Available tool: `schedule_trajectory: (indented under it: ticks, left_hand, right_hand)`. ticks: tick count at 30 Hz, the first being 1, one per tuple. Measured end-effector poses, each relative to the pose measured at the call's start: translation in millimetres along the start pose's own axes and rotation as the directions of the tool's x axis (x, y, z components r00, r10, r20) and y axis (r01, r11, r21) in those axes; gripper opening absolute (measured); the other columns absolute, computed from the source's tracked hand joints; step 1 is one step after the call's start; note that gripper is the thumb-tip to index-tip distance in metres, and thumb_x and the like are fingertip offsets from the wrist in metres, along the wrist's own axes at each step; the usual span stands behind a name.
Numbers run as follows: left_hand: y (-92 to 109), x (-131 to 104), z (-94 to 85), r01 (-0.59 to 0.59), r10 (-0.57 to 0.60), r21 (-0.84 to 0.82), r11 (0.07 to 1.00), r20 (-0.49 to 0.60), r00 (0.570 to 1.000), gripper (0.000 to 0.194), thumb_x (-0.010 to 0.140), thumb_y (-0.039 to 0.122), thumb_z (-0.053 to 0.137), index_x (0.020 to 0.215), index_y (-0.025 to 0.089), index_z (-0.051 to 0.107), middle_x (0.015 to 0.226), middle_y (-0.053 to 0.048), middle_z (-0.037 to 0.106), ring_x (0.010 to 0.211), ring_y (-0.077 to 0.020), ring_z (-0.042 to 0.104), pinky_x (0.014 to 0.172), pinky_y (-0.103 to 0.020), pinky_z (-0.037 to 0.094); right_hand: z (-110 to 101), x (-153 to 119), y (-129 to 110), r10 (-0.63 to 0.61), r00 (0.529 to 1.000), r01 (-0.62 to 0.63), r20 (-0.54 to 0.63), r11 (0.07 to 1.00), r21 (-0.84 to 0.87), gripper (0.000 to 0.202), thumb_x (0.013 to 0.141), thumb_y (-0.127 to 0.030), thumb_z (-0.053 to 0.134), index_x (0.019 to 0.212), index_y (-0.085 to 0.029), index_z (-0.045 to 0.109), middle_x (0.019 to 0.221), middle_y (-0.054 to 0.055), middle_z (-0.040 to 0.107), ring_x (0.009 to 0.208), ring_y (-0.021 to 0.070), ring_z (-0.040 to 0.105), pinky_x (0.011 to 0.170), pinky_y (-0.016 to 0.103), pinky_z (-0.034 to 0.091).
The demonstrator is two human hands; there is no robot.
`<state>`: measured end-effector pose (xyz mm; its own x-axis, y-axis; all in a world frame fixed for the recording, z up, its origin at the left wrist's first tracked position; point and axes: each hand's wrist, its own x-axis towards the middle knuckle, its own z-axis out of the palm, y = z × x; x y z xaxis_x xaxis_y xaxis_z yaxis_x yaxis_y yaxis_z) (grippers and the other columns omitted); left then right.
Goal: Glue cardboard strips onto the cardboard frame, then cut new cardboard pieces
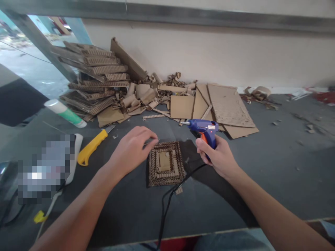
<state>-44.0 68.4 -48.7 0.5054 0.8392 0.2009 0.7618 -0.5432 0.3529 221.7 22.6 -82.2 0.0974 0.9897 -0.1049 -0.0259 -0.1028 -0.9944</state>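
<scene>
A square cardboard piece with nested corrugated frames (177, 164) lies flat on the dark table (125, 216). My left hand (134, 146) is at its upper left corner, thumb and forefinger curved close to each other; whether anything thin is between the fingertips is too small to tell. In my right hand (216, 151) is a blue glue gun (202, 125) with an orange trigger, held to the right of the piece, its nozzle pointing left above the table. A black cord runs from the gun past the piece's lower right corner.
Stacked cardboard frames (99, 69) stand at the back left, beside cardboard scraps (141, 96) and flat sheets (230, 104). On the left lie a yellow cutter (92, 146) with its blade out, a white and green tube (65, 113) and a pixelated device (47, 167).
</scene>
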Motion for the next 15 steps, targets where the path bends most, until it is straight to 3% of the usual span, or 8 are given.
schedule_trajectory:
  ticks: [2, 5, 8, 15]
  left_hand:
    - [13, -4, -1.9, -0.200, 0.203, -0.039, 0.979, 0.112, 0.973, 0.019, 0.097, 0.034, 0.056, 0.103, 0.024, 0.072, 0.105, -0.006, 0.064, 0.107, -0.0230, 0.055, 0.092, -0.035, 0.044]
    - [32, -9, -5.2, -0.381, 0.394, -0.103, 0.919, 0.282, 0.875, 0.020, 0.097, 0.024, 0.057, 0.107, 0.031, 0.073, 0.108, -0.005, 0.060, 0.107, -0.0219, 0.052, 0.092, -0.035, 0.042]
    - [45, -14, -4.6, -0.442, 0.448, -0.094, 0.892, 0.321, 0.835, 0.028, 0.095, 0.014, 0.055, 0.108, 0.032, 0.073, 0.100, -0.004, 0.059, 0.100, -0.0206, 0.051, 0.087, -0.034, 0.041]
    - [56, -17, -1.6, -0.486, 0.501, -0.135, 0.864, 0.342, 0.795, 0.020, 0.097, 0.028, 0.056, 0.106, 0.031, 0.073, 0.090, -0.003, 0.056, 0.090, -0.0200, 0.049, 0.080, -0.034, 0.039]
  right_hand:
    - [0, 0, 0, 0.003, 1.000, -0.003, -0.018, 1.000, 0.003, 0.044, 0.076, -0.054, 0.079, 0.074, -0.019, 0.053, 0.059, -0.003, 0.059, 0.036, 0.0042, 0.044, 0.033, 0.018, 0.028]
    - [0, 1, 1, 0.003, 0.999, -0.003, -0.044, 1.000, 0.020, 0.043, 0.077, -0.052, 0.079, 0.075, -0.019, 0.053, 0.059, -0.004, 0.057, 0.037, 0.0042, 0.043, 0.033, 0.017, 0.028]
    - [-2, 2, 0, 0.003, 0.999, -0.001, -0.051, 0.999, 0.035, 0.043, 0.077, -0.052, 0.079, 0.074, -0.019, 0.053, 0.058, -0.004, 0.056, 0.037, 0.0040, 0.043, 0.032, 0.017, 0.028]
    - [-2, 2, -2, 0.003, 0.997, -0.002, -0.080, 1.000, 0.014, 0.044, 0.075, -0.052, 0.081, 0.073, -0.019, 0.052, 0.055, -0.005, 0.055, 0.036, 0.0040, 0.042, 0.031, 0.016, 0.028]
